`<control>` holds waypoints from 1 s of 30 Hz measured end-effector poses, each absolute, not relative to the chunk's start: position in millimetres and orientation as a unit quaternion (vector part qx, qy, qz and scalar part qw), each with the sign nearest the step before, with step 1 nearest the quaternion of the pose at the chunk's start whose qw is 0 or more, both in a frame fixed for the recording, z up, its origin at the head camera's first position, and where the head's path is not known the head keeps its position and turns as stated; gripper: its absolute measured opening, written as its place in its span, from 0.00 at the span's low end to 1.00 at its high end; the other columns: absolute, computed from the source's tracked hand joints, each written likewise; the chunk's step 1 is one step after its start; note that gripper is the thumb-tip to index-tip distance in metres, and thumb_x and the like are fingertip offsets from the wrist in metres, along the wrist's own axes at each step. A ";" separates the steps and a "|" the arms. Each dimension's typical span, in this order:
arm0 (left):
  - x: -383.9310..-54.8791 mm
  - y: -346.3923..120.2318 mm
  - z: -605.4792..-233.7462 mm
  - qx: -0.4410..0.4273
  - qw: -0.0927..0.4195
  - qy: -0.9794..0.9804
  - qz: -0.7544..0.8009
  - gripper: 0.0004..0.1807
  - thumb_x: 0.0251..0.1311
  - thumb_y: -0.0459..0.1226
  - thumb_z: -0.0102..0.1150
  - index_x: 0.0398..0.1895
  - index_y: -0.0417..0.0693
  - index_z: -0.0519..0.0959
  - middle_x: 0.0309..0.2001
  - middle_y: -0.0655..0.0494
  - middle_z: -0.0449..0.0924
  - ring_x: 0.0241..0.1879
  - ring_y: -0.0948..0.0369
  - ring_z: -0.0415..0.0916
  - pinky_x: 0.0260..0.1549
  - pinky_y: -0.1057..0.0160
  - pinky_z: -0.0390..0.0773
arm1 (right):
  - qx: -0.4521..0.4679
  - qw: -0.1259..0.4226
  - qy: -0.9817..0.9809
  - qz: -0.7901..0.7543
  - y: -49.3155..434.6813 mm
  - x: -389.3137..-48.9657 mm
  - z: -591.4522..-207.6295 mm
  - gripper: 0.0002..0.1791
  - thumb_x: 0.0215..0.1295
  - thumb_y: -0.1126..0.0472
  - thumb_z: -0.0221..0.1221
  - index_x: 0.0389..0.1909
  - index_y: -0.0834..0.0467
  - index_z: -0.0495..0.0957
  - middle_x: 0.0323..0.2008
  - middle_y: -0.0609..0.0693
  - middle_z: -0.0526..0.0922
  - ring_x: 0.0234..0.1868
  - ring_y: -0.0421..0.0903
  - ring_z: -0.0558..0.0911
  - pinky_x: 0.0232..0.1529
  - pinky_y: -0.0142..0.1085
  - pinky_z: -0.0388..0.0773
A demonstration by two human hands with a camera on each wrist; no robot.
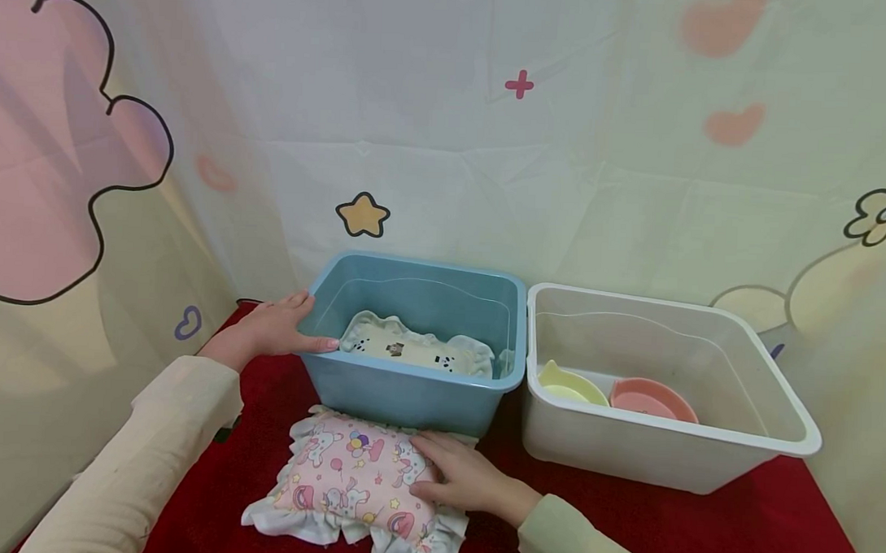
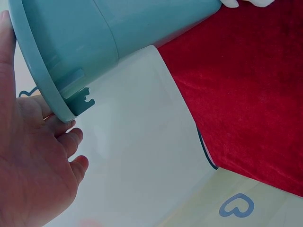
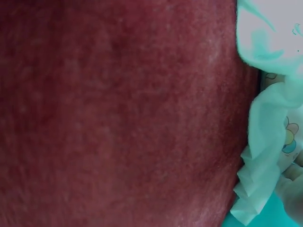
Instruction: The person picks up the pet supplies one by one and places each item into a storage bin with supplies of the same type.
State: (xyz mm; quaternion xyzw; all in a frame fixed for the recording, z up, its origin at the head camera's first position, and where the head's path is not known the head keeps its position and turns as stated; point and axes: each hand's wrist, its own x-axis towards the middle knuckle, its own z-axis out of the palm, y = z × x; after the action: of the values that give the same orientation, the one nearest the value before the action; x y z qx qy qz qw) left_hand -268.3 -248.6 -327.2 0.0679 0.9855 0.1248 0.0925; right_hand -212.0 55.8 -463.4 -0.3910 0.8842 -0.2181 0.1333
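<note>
A blue bin (image 1: 409, 397) stands left of centre, and inside it lies a cream pillow (image 1: 404, 346) with a ruffled edge and small animal prints. My left hand (image 1: 280, 328) holds the bin's left front corner, thumb along the front rim and the other fingers at the side; the left wrist view shows those fingers bent beside the rim (image 2: 45, 90). In front of the bin lies a pink pillow (image 1: 356, 469) with unicorn prints and white frills. On its right part rests my right hand (image 1: 468, 477), fingers spread and nearly straight. The right wrist view catches only some white frill (image 3: 265, 137) and fingertips.
To the right, a white bin (image 1: 627, 450) stands close beside the blue one. It holds a yellow dish (image 1: 571, 387) with a pointed ear and a round coral dish (image 1: 651, 398). Red cloth (image 1: 492, 547) covers the table. A printed curtain (image 1: 433, 146) hangs behind.
</note>
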 end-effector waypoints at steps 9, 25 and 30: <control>-267.3 -248.9 -327.3 0.067 0.093 0.985 0.128 0.57 0.43 0.65 0.52 0.67 0.38 0.43 0.68 0.37 0.38 0.65 0.38 0.39 0.56 0.33 0.48 | -0.384 0.115 0.893 -0.206 50.6 -208.4 -464.4 0.36 0.57 0.43 0.53 0.64 0.55 0.58 0.62 0.52 0.64 0.62 0.50 0.64 0.60 0.48 0.63; -266.7 -247.9 -325.9 0.060 0.101 0.983 0.142 0.57 0.44 0.65 0.52 0.67 0.38 0.42 0.68 0.36 0.38 0.64 0.35 0.40 0.55 0.32 0.50 | -0.374 0.089 0.906 -0.177 43.6 -203.2 -467.6 0.31 0.57 0.43 0.54 0.60 0.51 0.64 0.56 0.49 0.69 0.56 0.45 0.68 0.58 0.41 0.67; -267.2 -247.8 -325.6 0.056 0.108 0.982 0.146 0.57 0.44 0.65 0.52 0.68 0.39 0.42 0.68 0.36 0.37 0.64 0.35 0.40 0.54 0.32 0.52 | -0.379 0.075 0.904 -0.180 43.0 -201.6 -467.6 0.28 0.57 0.45 0.55 0.58 0.51 0.68 0.53 0.47 0.70 0.54 0.43 0.69 0.57 0.40 0.68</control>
State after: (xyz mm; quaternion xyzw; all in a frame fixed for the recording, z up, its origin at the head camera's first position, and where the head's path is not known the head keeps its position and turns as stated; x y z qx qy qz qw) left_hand -267.2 -247.8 -325.6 0.0555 0.9819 0.1456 0.1077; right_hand -201.6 43.0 -467.6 -0.3794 0.9045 -0.1800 0.0751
